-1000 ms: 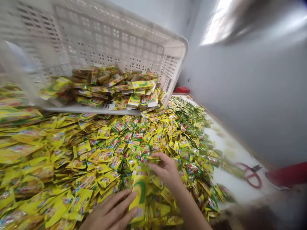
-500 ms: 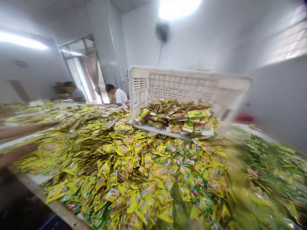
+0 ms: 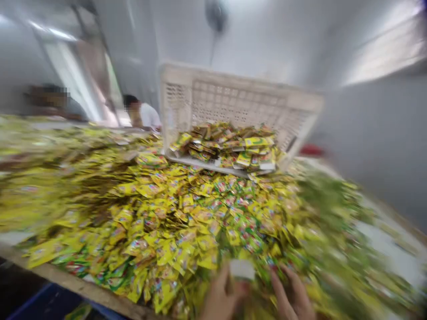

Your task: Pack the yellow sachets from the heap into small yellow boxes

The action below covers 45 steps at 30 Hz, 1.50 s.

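Note:
At the lower middle, my left hand (image 3: 222, 293) is closed around a small box (image 3: 242, 270) whose pale end faces up; motion blurs its lower part. Just to the right is my right hand (image 3: 293, 293), its fingers stretched forward and apart over the packets, with no held thing visible between them. Both hands are low over a wide heap of shiny yellow and green packets (image 3: 173, 213) covering the table.
A white plastic basket (image 3: 240, 79) lies tipped on its side behind the heap, with several small yellow boxes (image 3: 230, 144) inside. A wooden table edge (image 3: 83, 289) runs along the lower left, above a blue container (image 3: 43, 302). A person in white (image 3: 149, 116) sits beyond.
The view has swung right and down, so the basket appears higher and farther left. Both my hands have come into clear view, the left with a small box. The nearby arms at left have mostly left view.

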Each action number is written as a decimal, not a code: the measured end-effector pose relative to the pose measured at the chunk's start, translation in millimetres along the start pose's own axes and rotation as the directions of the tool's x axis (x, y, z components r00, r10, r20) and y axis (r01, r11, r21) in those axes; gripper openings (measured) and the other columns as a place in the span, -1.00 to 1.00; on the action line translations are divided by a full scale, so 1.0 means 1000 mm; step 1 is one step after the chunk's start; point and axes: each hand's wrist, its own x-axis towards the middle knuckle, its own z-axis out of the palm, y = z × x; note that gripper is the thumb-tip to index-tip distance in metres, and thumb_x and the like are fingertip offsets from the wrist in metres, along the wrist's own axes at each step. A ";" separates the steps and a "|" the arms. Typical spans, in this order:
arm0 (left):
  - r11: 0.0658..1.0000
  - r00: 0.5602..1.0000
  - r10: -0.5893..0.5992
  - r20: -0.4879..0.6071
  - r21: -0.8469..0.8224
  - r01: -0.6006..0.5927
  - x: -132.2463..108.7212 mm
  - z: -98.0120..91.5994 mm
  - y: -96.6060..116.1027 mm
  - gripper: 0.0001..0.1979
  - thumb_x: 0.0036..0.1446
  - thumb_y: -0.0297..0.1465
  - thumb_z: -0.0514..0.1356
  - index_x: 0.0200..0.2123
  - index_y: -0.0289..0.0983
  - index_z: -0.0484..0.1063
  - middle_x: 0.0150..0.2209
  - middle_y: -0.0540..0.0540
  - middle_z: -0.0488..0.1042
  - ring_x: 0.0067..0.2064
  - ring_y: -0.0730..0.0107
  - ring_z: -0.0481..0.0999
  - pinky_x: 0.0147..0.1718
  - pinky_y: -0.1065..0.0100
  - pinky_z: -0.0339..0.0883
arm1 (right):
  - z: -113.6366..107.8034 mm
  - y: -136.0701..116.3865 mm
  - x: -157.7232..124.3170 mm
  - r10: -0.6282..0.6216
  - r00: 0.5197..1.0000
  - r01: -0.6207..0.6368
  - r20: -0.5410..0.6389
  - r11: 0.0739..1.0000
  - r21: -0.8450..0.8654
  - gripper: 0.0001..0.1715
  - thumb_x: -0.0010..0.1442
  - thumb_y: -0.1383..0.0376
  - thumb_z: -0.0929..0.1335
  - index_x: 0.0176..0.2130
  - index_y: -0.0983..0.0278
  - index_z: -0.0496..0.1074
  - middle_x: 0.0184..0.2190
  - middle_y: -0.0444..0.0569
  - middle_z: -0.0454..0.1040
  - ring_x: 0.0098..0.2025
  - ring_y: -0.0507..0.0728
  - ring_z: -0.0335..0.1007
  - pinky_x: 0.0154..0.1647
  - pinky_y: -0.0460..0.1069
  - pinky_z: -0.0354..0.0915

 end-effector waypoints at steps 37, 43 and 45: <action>0.979 0.954 0.057 0.293 -0.202 0.004 -0.016 -0.019 -0.037 -0.65 0.16 -0.25 0.24 0.02 -0.14 0.48 0.04 -0.08 0.54 0.16 0.06 0.40 0.15 0.15 0.24 | 0.006 -0.048 -0.008 -0.135 0.589 0.626 0.797 0.700 -0.344 -0.70 0.03 0.45 0.37 -0.19 0.20 0.48 -0.27 0.00 0.34 -0.22 0.18 0.24 -0.31 -0.01 0.20; 0.968 0.965 0.069 0.254 -0.252 -0.003 -0.016 -0.016 -0.032 -0.73 0.16 -0.25 0.25 -0.08 -0.18 0.52 -0.10 -0.08 0.58 -0.01 0.12 0.51 0.02 0.25 0.34 | 0.009 -0.052 0.005 -0.079 0.563 0.606 0.823 0.716 -0.346 -0.69 -0.03 0.49 0.40 -0.24 0.21 0.50 -0.29 -0.03 0.34 -0.22 0.17 0.27 -0.26 -0.02 0.23; 0.966 0.961 0.064 0.269 -0.258 0.007 -0.018 -0.017 -0.033 -0.79 0.19 -0.25 0.21 -0.16 -0.19 0.53 -0.20 -0.06 0.59 -0.10 0.17 0.53 -0.07 0.30 0.37 | 0.010 -0.049 0.007 -0.079 0.584 0.546 0.808 0.775 -0.319 -0.67 0.05 0.50 0.35 -0.21 0.18 0.52 -0.29 -0.06 0.34 -0.24 0.12 0.31 -0.28 -0.05 0.23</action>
